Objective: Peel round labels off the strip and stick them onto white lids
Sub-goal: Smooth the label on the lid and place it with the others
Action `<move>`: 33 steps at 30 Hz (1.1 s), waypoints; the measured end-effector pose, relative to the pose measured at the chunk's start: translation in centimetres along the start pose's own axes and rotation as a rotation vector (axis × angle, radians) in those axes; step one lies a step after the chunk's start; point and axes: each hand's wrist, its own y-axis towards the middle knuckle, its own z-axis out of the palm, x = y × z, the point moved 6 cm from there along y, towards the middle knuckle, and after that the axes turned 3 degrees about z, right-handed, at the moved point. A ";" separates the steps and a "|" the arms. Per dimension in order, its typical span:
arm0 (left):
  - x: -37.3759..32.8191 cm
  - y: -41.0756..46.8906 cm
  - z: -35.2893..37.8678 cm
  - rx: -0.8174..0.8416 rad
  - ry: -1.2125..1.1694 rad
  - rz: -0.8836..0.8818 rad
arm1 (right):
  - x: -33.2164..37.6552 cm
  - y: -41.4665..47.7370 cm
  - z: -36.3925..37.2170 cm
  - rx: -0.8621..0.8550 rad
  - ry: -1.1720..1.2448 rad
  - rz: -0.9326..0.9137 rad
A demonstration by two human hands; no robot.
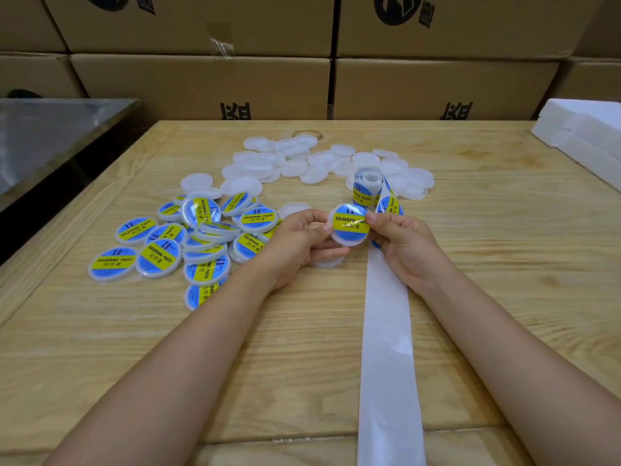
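Note:
My left hand grips a white lid from the left, above the wooden table. A round blue and yellow label reading SOLDERING PASTE lies on that lid's top. My right hand pinches the label's right edge with thumb and forefinger. The label roll stands just behind my hands, and its white backing strip runs toward me under my right wrist. Another label shows on the strip just behind my right hand.
Several labelled lids lie heaped at the left of the table. Several bare white lids are spread at the back middle. White foam blocks sit at the far right, cardboard boxes stand behind, and a metal surface is at the left.

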 end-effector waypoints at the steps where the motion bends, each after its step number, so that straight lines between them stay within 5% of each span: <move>1: 0.0 0.0 0.0 -0.003 -0.001 0.001 | 0.0 0.0 0.0 -0.005 0.001 0.002; 16: 0.3 0.2 -0.1 -0.013 0.146 0.039 | -0.2 0.3 -0.3 -0.070 -0.087 -0.035; 33: 0.0 0.2 0.2 -0.046 -0.032 0.015 | 2.3 -2.6 0.9 -0.328 -0.630 -0.539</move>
